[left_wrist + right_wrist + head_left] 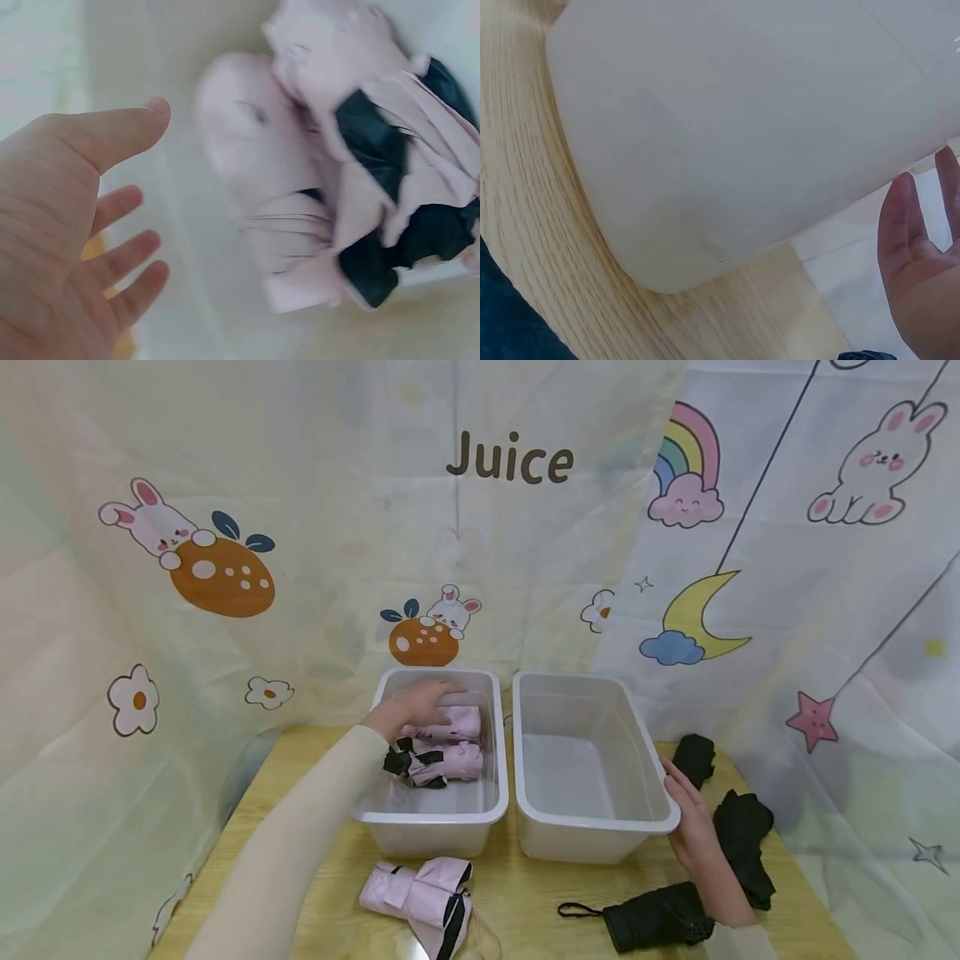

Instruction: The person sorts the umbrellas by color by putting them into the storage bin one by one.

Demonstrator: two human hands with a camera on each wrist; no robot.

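My left hand (422, 703) is inside the left white bin (427, 841), over two pink folded umbrellas (459, 762). In the left wrist view its thumb and fingers (135, 135) are spread, with a gap between them and the nearer umbrella (255, 142). Black straps or trim show on the other pink one. My right hand (693, 827) touches the right rim of the second white bin (577, 843), fingers fairly straight along its outer side. That bin holds nothing. In the right wrist view the fingertips (901, 187) meet the bin wall.
Another pink umbrella (408, 893) lies loosely folded before the left bin. A black folded umbrella (645, 918) with a wrist loop lies at front right. Two more black bundles (742, 835) rest right of the right bin. A printed curtain (322, 568) hangs behind the wooden table.
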